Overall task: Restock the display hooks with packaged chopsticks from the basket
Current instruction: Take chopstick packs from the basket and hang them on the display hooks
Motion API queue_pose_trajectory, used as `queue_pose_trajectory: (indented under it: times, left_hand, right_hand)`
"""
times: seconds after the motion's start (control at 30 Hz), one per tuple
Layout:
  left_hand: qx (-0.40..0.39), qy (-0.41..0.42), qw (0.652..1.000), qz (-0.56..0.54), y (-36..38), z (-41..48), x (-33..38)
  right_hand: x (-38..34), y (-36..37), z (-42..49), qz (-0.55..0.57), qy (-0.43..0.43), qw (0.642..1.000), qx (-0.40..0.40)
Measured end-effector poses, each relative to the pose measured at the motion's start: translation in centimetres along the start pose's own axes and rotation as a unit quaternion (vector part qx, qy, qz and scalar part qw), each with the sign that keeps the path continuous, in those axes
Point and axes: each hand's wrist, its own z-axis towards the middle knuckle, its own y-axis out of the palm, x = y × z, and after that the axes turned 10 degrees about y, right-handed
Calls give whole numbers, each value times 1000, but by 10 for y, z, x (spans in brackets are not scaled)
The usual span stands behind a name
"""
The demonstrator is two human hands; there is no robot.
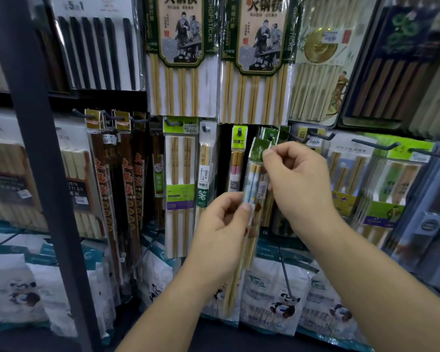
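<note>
While both hands are up at the rack, step in hand: hanging one pack. It looks to me like the threading-on stage, not seated yet.
right hand (295,179): thumb and forefinger pinching the green header card (259,149) at the top of the pack, other fingers curled in.
left hand (221,224): gripping the pack partway down, thumb across the front, steadying it.
chopstick pack (252,189): held in front of the lower row, slightly tilted, header just beside and below the hook tip. The lower end runs down past the left hand.
hook (271,136): dark peg, end facing us, green-topped packs already hanging on it behind.
hole over the peg: can't tell, the fingers cover it.
next move: raise the header, line its hole up with the peg's end and push it back. The left hand will have to let the bottom swing free.
look of the pack: narrow clear sleeve, pale bamboo sticks with blue-and-white patterned tops, small white sticker.
basket: not in sight.
</note>
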Motion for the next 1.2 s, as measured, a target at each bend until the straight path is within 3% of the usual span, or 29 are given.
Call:
queue_pose_trajectory:
  times: [0.17, 0.33, 0.7, 0.87, 1.03, 1.2]
  left_hand:
    - [32, 37, 998, 31, 8, 8, 8]
    - [62, 17, 997, 44, 14, 15, 8]
    - [39, 1, 996, 77, 15, 25, 0]
    - [29, -15, 993, 115, 11, 26, -6]
    - [7, 37, 950, 310, 6, 33, -7]
    - [-3, 40, 947, 319, 15, 43, -5]
  right_hand:
    - [-4, -4, 17, 6, 33, 998, 49]
    - [-2, -1, 24, 14, 61, 996, 67]
    - [6, 9, 31, 40, 53, 991, 115]
    - [13, 9, 30, 22, 52, 992, 110]
    - [26, 3, 18, 39, 16, 995, 91]
    - [59, -4, 9, -36, 16, 999, 18]
